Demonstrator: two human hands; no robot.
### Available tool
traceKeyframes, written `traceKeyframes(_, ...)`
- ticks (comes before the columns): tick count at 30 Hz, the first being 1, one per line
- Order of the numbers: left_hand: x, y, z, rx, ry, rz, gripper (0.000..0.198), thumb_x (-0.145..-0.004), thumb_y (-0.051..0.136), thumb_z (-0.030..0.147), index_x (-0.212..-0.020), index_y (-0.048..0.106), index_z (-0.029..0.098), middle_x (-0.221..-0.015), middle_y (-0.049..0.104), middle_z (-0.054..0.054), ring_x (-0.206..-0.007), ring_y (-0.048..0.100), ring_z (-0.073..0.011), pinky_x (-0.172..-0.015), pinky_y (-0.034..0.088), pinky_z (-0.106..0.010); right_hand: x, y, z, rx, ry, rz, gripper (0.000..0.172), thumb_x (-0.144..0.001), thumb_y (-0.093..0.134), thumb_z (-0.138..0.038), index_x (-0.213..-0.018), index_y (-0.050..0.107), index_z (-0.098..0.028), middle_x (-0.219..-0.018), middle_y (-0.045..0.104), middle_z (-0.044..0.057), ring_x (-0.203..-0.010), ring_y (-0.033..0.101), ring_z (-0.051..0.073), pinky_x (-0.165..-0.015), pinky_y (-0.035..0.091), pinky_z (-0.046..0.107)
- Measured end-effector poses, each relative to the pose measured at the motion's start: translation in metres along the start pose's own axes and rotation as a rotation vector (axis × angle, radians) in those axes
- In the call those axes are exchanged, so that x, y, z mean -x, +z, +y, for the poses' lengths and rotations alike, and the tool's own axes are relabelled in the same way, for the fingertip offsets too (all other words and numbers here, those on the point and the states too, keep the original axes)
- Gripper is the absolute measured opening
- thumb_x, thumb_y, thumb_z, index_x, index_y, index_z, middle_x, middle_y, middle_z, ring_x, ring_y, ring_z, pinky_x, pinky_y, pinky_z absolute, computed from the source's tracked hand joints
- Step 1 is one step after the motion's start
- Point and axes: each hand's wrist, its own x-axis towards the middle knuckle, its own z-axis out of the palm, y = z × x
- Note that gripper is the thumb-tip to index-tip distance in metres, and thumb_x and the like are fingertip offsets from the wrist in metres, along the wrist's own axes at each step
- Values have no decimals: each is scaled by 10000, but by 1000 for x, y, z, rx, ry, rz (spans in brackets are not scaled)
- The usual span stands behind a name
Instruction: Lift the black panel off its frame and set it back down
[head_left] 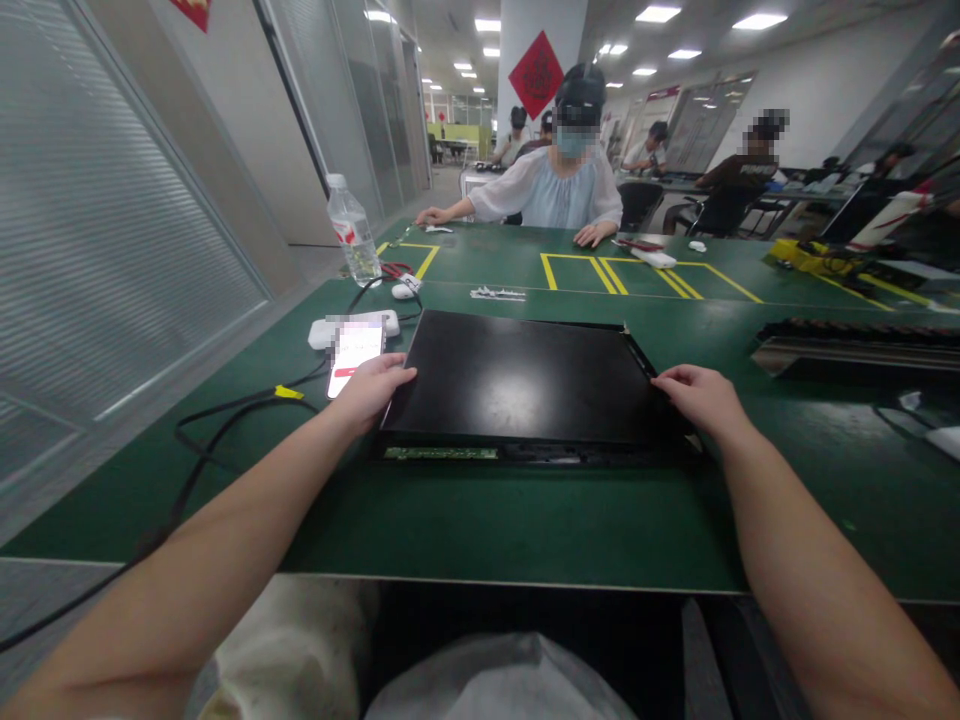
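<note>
A flat black display panel (517, 385) lies in front of me on the green table, its glossy face up. Along its near edge runs a strip of green circuit board (441, 453). My left hand (375, 385) grips the left edge, thumb on top and the other fingers partly hidden. At the right edge, the fingertips of my right hand (701, 395) pinch the dark rim (639, 352). That rim shows apart from the panel's face along the right side, and a dark frame sticks out under the near edge.
Left of the panel are a lit phone (355, 358), a white device (315, 332), black cables (217, 425) and a water bottle (352, 235). A long dark part (862, 348) lies at the right. Across the table sits a person (566, 190) with both hands on it.
</note>
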Motion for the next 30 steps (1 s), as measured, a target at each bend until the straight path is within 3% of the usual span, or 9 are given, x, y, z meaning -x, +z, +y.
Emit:
traceKeyframes(6, 0, -3, 0, -34, 49, 41, 354, -744, 736, 98, -1095, 764, 129, -794, 809, -63, -698, 773, -220, -604, 611, -283, 2, -2, -2, -28, 13, 4, 206, -738, 682, -429, -757, 758, -238, -710, 721, 61, -730, 671, 259, -738, 472, 388)
traceKeyframes(9, -3, -7, -4, -101, 97, 62, 442, -731, 761, 138, -1173, 758, 134, -840, 826, -63, -735, 778, -233, -713, 643, -346, 2, -2, -2, -37, 9, 10, 208, -733, 685, -434, -748, 755, -239, -713, 724, 61, -734, 672, 260, -736, 468, 389)
traceKeyframes(14, -11, -17, -9, -335, 243, 86, 423, -719, 802, 272, -1132, 814, 180, -1165, 828, -113, -1139, 754, -345, -1048, 576, -491, 2, -2, -1, -34, 2, 21, 216, -736, 688, -438, -758, 764, -236, -686, 708, 62, -734, 665, 262, -738, 477, 388)
traceKeyframes(17, -15, -24, -11, -570, 371, 112, 368, -747, 775, 338, -1081, 831, 193, -1447, 708, -131, -1333, 651, -376, -1153, 498, -498, 1, -1, 0, -29, 6, 13, 216, -739, 689, -437, -769, 767, -238, -703, 713, 60, -738, 668, 260, -745, 482, 387)
traceKeyframes(19, -16, -26, -11, -705, 417, 93, 349, -779, 734, 360, -1073, 830, 197, -1534, 640, -130, -1365, 626, -376, -1157, 500, -484, 0, 0, 2, -25, 9, 15, 218, -736, 689, -443, -771, 767, -241, -698, 710, 58, -740, 670, 263, -747, 486, 388)
traceKeyframes(24, -17, -23, -15, -992, 457, -34, 294, -815, 657, 375, -979, 824, 197, -1470, 666, -149, -1365, 611, -396, -1153, 509, -502, -4, 1, 7, -28, -1, 52, 218, -719, 675, -453, -746, 752, -251, -654, 692, 58, -723, 664, 271, -742, 491, 396)
traceKeyframes(30, -18, -18, -23, -1096, 469, -46, 422, -841, 618, 428, -1090, 798, 139, -1514, 598, -207, -1396, 566, -407, -1157, 501, -528, -4, -3, 9, -7, 22, 64, 218, -714, 669, -452, -748, 744, -251, -663, 689, 68, -739, 662, 280, -754, 486, 402)
